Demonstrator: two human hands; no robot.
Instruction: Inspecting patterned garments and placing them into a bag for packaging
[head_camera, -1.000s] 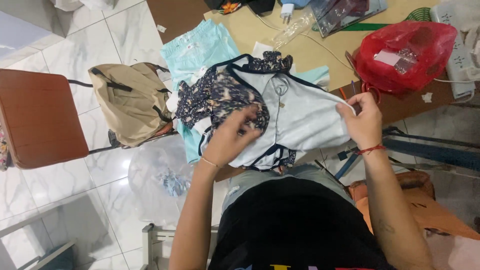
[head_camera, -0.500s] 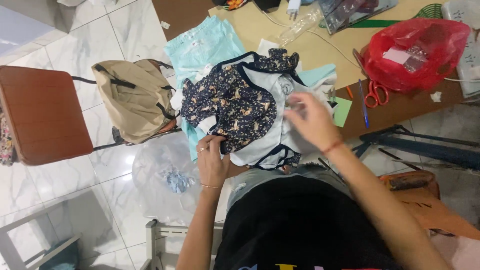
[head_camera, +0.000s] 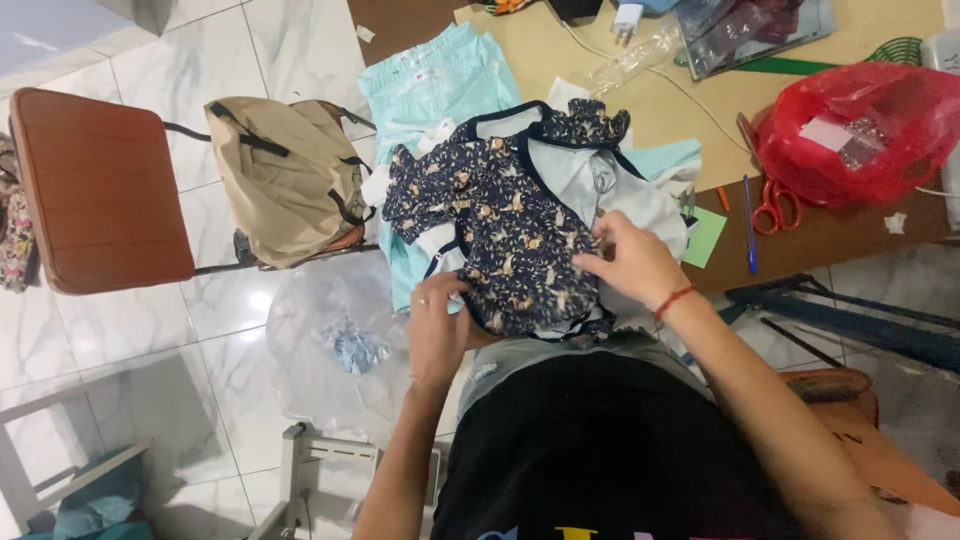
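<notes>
1. My left hand (head_camera: 437, 330) pinches the near left edge of the dark floral garment (head_camera: 505, 235), fingers closed on the cloth.
2. My right hand (head_camera: 630, 262) lies half-open, pressing the same garment's right side flat.
3. The garment sits at the desk (head_camera: 800, 245) edge, just beyond both hands, atop a pale blue piece (head_camera: 640, 195).
4. My read: it is spread but rumpled, so smoothing looks partly done; no neat fold yet.
5. Red scissors (head_camera: 770, 205) lie right of my right hand, untouched.

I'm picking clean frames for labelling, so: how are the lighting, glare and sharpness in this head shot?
Head view: even indoor light and soft shadows; pale glare on the glossy floor tiles at upper left; the floral garment and the red plastic bag are sharp; left hand and right hand show only slight motion softness; wide-angle lens bends straight edges near the borders.
</notes>
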